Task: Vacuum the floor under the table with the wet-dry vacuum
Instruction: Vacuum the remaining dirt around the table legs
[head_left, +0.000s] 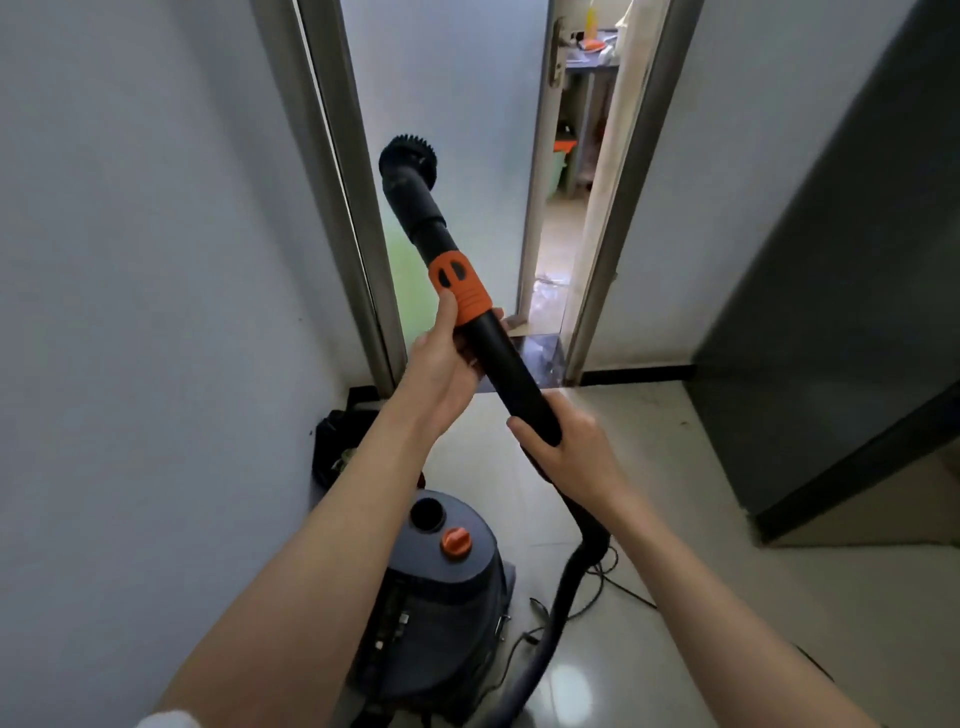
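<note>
Leftmost, a black bag (337, 447) is sitting on the floor (649, 519) against the wall, and the grey vacuum (441, 597) is standing just beside it at the floor's near edge. Above, the left hand (447, 364) is gripping the wand (498, 358) just below its orange collar (460, 286), brush (408, 158) pointing up at the doorway. Rightward, the right hand (566, 447) is clenching the wand's lower end, where the hose (566, 587) is dropping to the floor.

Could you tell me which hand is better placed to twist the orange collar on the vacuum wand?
Left. The left hand already grips the wand right at the orange collar; the right hand holds farther down, toward the hose.
</note>
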